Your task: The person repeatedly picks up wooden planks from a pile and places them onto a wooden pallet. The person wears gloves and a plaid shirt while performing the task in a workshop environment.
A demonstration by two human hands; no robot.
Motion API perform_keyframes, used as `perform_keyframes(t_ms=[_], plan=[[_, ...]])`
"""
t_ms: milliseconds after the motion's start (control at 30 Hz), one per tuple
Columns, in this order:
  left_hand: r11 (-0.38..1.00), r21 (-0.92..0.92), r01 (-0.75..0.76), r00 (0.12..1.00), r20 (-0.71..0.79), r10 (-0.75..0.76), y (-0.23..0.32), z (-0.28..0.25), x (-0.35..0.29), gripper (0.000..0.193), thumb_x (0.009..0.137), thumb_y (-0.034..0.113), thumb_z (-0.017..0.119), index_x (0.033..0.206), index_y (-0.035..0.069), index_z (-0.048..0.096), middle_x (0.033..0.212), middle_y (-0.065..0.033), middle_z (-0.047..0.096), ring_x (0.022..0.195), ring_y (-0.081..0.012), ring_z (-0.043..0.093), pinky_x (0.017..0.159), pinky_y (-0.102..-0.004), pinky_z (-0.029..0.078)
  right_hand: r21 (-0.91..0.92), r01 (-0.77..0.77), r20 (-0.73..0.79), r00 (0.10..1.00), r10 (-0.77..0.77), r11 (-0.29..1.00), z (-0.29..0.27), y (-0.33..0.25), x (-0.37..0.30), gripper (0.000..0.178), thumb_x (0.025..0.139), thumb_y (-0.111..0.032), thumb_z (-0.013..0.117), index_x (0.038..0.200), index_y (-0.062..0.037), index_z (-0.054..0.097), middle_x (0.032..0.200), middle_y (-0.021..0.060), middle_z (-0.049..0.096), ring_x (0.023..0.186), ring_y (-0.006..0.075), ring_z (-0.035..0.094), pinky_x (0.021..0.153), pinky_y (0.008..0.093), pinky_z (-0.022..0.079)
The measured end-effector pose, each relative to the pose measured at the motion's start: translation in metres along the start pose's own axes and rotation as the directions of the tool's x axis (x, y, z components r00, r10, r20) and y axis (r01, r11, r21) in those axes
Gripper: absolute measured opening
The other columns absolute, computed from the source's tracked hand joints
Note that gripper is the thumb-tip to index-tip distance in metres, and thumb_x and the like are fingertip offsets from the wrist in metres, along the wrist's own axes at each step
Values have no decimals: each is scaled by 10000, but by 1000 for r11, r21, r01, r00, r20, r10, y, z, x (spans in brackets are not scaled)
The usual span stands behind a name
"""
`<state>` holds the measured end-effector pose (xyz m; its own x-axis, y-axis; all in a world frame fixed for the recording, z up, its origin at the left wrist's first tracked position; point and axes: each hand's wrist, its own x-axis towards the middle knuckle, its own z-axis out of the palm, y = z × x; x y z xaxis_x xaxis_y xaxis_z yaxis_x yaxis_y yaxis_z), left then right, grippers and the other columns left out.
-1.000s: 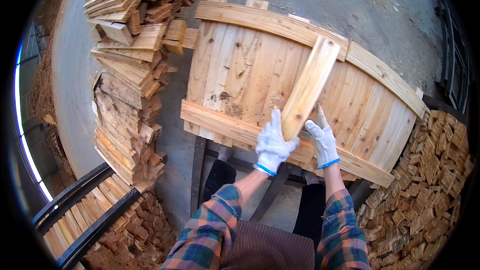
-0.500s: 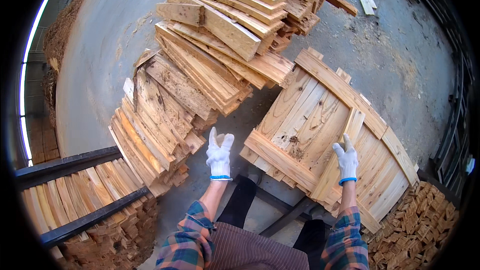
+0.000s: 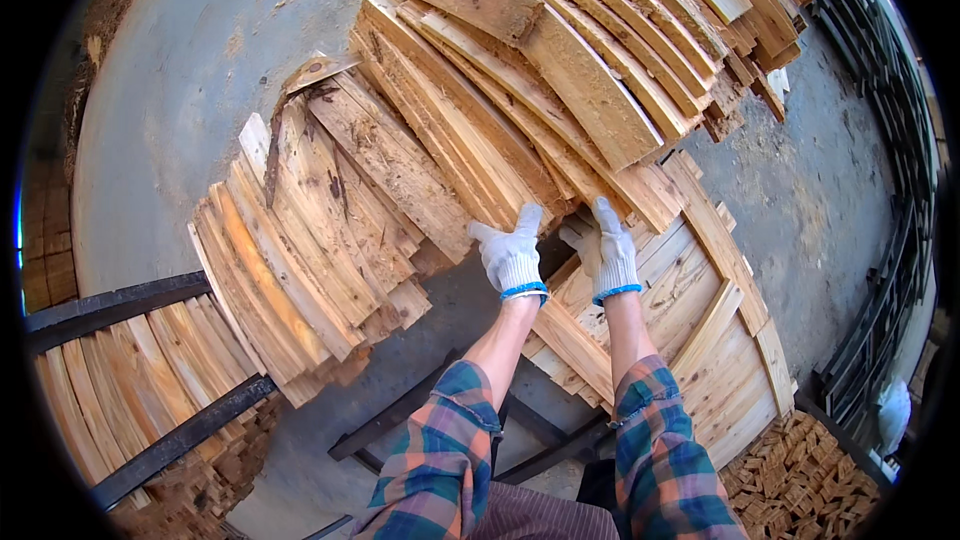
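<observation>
My left hand (image 3: pixel 512 255), in a white knit glove with a blue cuff, is at the near end of a stack of rough planks (image 3: pixel 450 140). Its fingers are spread against or just beside the board ends; contact is hard to make out. Close on its right, my right hand (image 3: pixel 610 255) wears a matching glove and has its thumb and fingers apart. It reaches toward the ends of the neighbouring boards (image 3: pixel 560 155), above the corner of a flat panel of nailed boards (image 3: pixel 730 380). Neither hand visibly holds anything; some fingertips are hidden.
More stacked planks (image 3: pixel 290 250) curve away on the left, beside two dark metal rails (image 3: pixel 180 440). Long boards (image 3: pixel 620 20) are piled at the back. A dark metal frame (image 3: pixel 400 415) stands below my arms. Small wood offcuts (image 3: pixel 800 475) lie at lower right.
Both hands have moved forward and closer together, the left going right to the plank ends, the right leaving the panel's crosspiece. The view has shifted over the stacks.
</observation>
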<state>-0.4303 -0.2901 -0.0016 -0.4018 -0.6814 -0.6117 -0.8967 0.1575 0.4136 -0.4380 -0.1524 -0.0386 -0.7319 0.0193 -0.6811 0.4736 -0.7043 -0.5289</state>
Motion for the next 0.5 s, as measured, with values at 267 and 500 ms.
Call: perform_keyframes(t_ms=[267, 500], plan=[[987, -134, -88, 996, -19, 86, -18, -51, 11, 1157, 659, 601, 833, 1470, -57, 337, 1309, -315, 566, 1161, -411, 601, 976, -382, 484, 119, -52, 66, 997, 44, 992, 50, 50, -53, 500, 920, -278, 702, 1329, -62, 512, 1213, 99, 612, 1050, 253, 611, 886, 457, 517], [882, -429, -195, 968, 61, 244, -47, -219, 38, 716, 830, 542, 674, 1299, 17, 542, 1083, -130, 683, 872, -213, 696, 605, -314, 526, -440, -374, -72, 921, 382, 817, 123, 73, -125, 560, 817, -503, 761, 1083, -18, 675, 900, 53, 692, 758, 212, 655, 742, 346, 529]])
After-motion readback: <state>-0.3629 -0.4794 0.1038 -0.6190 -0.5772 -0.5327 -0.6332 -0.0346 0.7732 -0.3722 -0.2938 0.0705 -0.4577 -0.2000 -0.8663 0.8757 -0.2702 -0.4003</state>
